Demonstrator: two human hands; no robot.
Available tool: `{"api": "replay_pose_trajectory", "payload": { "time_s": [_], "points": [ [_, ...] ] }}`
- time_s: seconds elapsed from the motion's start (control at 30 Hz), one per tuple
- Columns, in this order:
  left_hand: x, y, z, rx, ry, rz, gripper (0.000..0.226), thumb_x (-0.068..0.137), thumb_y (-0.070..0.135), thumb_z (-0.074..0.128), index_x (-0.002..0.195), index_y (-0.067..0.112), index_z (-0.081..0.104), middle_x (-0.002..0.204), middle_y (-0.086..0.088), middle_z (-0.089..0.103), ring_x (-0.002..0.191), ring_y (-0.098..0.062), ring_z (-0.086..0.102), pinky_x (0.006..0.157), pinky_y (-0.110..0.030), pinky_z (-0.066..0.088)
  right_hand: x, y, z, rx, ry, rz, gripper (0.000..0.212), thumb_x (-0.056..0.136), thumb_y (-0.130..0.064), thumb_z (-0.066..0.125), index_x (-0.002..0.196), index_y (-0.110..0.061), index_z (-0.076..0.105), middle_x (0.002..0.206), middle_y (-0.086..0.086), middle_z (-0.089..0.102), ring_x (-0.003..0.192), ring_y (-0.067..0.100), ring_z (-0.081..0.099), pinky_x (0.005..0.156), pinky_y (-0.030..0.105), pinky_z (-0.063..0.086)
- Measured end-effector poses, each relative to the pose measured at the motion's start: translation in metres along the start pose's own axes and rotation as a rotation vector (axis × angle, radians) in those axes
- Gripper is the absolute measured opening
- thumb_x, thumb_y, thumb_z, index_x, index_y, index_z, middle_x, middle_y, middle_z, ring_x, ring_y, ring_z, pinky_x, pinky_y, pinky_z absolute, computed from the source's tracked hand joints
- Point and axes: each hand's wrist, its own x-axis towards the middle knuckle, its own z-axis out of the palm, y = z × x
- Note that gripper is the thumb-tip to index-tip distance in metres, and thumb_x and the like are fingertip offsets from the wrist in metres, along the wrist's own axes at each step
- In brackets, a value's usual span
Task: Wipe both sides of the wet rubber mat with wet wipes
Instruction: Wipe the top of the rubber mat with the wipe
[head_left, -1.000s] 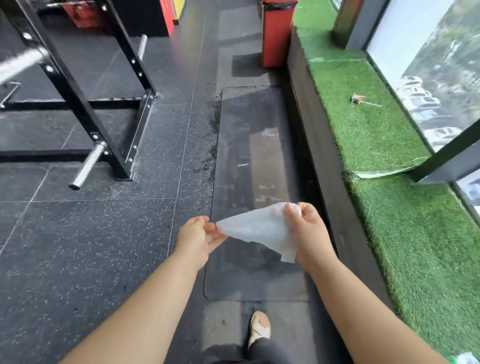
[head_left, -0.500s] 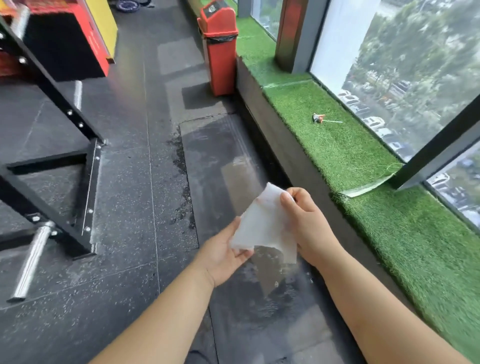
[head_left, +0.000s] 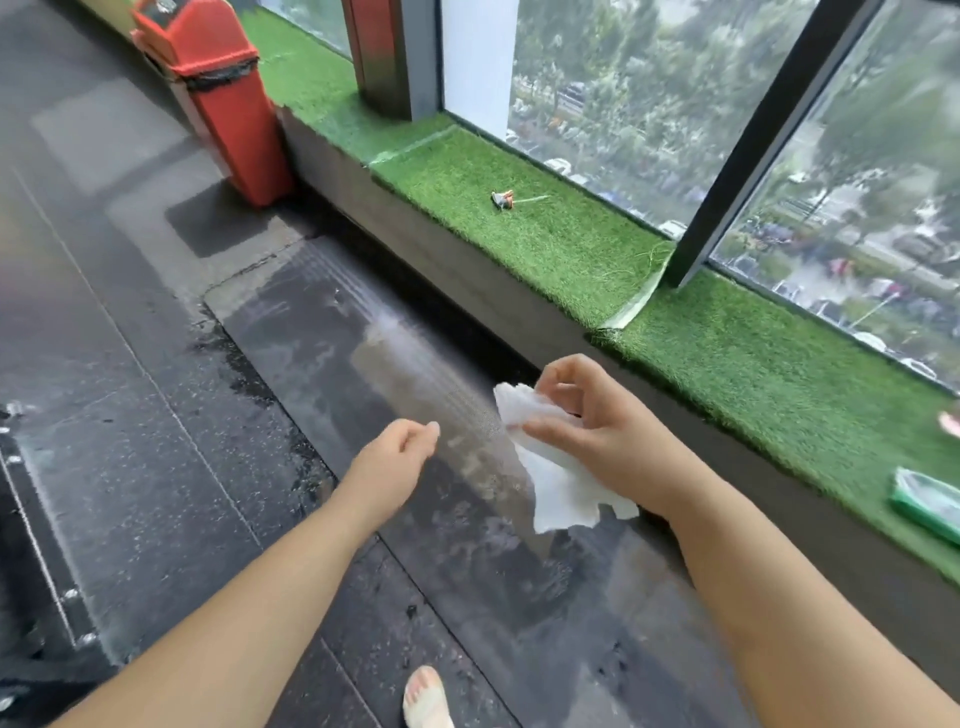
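Rubber mat (head_left: 311, 338) lying wet across frame centre; wet wipe (head_left: 561, 483) bunched in right hand (head_left: 597, 431) pinch, ready for wiping; left hand (head_left: 395, 462) relaxed, empty.

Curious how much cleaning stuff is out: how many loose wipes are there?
1: the wet wipe, held in the right hand above the rubber mat. The green pack on the ledge may hide more.

The right hand (head_left: 597, 436) holds a white wipe (head_left: 558, 483) above the wet black mat (head_left: 311, 322) on the floor. The left hand (head_left: 395, 457) is near it, fingers loosely bent, holding nothing. A red bin (head_left: 223, 98) stands by the grass ledge (head_left: 550, 249).
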Motion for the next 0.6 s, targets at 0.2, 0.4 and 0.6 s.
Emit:
{"api": "replay_pose_trajectory", "payload": {
  "time_s": [0.2, 0.4, 0.6],
  "points": [
    [-0.029, 0.063, 0.032, -0.389, -0.617, 0.34, 0.066, 0.067, 0.07, 0.066, 0.114, 0.024, 0.067, 0.117, -0.003, 0.067, 0.111, -0.019, 0.061, 0.093, -0.031, 0.049, -0.04, -0.002, -0.029, 0.273, -0.128, 0.01, 0.033, 0.074, -0.033, 0.075, 0.103, -0.032, 0.059, 0.1, -0.003, 0.07, 0.085, 0.018, 0.066, 0.072, 0.032, 0.052],
    [-0.033, 0.068, 0.044, -0.513, -0.485, 0.236, 0.027, 0.073, 0.045, 0.076, 0.081, 0.019, 0.074, 0.091, -0.007, 0.073, 0.084, -0.023, 0.07, 0.069, -0.031, 0.056, -0.077, 0.067, -0.014, 1.517, 0.14, 0.268, 0.083, 0.08, -0.07, 0.04, 0.138, -0.01, 0.042, 0.136, 0.019, 0.049, 0.125, 0.036, 0.047, 0.105, 0.05, 0.034],
    [0.0, 0.047, 0.035, -0.134, -0.398, 0.227, 0.026, 0.089, 0.041, 0.06, 0.08, 0.019, 0.073, 0.081, 0.002, 0.073, 0.076, -0.013, 0.067, 0.066, -0.021, 0.051, -0.061, 0.083, 0.031, 0.901, 0.433, 0.359, 0.06, 0.086, -0.022, 0.064, 0.139, -0.01, 0.038, 0.119, 0.019, 0.062, 0.099, 0.028, 0.065, 0.073, 0.034, 0.054]
  ]
}}
